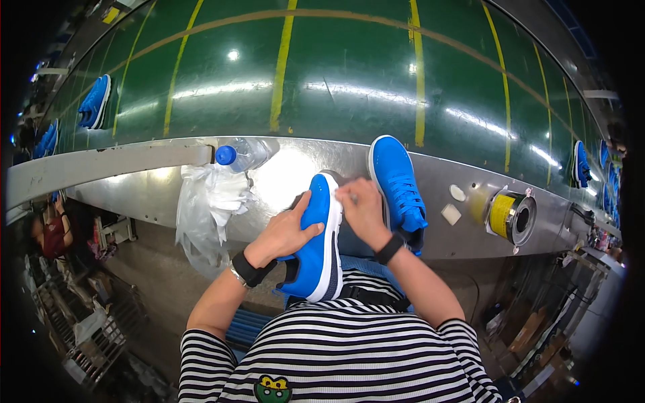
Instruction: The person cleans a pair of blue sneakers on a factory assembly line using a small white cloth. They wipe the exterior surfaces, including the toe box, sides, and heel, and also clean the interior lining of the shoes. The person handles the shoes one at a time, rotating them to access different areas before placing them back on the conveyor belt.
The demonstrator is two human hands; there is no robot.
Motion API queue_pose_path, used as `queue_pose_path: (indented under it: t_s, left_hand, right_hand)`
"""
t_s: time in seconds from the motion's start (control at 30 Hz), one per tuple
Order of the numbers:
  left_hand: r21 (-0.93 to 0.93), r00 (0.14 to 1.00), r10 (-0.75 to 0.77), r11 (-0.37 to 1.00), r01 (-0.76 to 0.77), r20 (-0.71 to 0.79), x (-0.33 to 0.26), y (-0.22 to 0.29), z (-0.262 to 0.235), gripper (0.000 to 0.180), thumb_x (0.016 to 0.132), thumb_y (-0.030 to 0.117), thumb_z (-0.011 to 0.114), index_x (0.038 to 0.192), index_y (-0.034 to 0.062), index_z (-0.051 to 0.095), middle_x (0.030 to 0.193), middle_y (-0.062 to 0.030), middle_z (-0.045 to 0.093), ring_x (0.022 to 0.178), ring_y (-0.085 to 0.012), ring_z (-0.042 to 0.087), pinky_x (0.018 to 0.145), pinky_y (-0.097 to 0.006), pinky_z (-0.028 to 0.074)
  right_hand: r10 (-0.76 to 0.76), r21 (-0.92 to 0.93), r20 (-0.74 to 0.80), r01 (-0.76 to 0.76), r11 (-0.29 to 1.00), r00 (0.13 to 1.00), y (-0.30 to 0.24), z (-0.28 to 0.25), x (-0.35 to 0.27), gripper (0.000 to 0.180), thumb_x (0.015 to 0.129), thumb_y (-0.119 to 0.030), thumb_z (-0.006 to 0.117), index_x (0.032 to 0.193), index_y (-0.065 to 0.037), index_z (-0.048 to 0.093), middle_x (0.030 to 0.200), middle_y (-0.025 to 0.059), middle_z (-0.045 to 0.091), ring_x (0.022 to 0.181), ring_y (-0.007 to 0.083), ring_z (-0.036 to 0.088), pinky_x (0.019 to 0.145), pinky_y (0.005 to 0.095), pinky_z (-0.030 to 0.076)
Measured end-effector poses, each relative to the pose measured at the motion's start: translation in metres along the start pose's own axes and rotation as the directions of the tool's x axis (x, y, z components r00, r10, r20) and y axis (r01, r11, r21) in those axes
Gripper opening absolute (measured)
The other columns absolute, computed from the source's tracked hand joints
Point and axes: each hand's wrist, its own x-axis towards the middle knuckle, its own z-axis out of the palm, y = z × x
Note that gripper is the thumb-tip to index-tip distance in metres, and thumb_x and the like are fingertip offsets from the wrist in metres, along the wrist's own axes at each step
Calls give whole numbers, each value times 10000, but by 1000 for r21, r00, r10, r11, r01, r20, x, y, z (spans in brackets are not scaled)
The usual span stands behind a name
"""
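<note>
A blue sneaker (308, 264) with a white sole is tilted on its side in front of my body, its toe pointing away from me. My left hand (285, 232) grips it over the upper, thumb and fingers pressed to the blue fabric. Close to the sole's edge near the toe is my right hand (365, 211), its fingers pinched together; anything between them is too small or hidden to make out. Just right of that hand, a second blue sneaker (396, 168) with laces rests on the metal ledge (443, 185).
Beyond the ledge runs a green conveyor belt (349, 60) with yellow lines, carrying blue shoes (94, 102) at both ends. A blue-capped bottle (247, 154) and plastic bag (201, 208) lie left. Rightward are two pale pieces (451, 214) and a yellow-labelled tin (510, 217).
</note>
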Motion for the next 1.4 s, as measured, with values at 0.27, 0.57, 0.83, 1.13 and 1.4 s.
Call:
queue_pose_path:
  t_s: [0.27,0.57,0.83,1.13,1.4]
  left_hand:
    - [-5,999,-36,999,36,20,1,-2,0,777,816,424,570,1421,64,240,1134,-288,565,1026,-430,564,895,-424,445]
    - [-188,990,66,978,-89,-127,-16,-5,-8,750,829,354,592,1430,79,239,1177,-280,549,1058,-399,565,901,-387,448]
    - [-65,984,87,993,-98,-156,-21,11,-11,766,817,366,603,1431,80,244,1058,-266,607,953,-379,609,824,-393,472]
    - [-172,947,140,965,-195,-289,-7,-16,-7,772,823,413,585,1432,84,244,1110,-279,587,1000,-393,598,874,-380,462]
    - [-100,943,53,991,-91,-329,1,-2,-17,790,817,411,581,1438,82,218,1101,-310,573,988,-431,583,888,-408,455]
  right_hand:
    - [-104,-18,51,105,994,993,-15,-15,-31,18,751,-107,655,738,-97,661,727,62,561,766,244,511,693,344,391]
    - [217,445,45,-214,870,975,-14,-49,-38,133,807,-92,661,914,-18,633,807,12,604,778,85,533,712,232,421]
    - [-30,257,-3,30,966,1000,-33,-26,-12,106,768,-105,660,845,-45,620,814,103,554,789,258,557,690,355,435]
    - [102,276,-141,-60,959,985,-32,-54,6,104,787,-121,655,848,-42,626,820,75,569,770,183,545,672,292,416]
    - [281,638,47,-245,730,959,-18,-57,-42,96,833,-94,649,882,-19,613,784,-24,580,697,36,474,628,183,385]
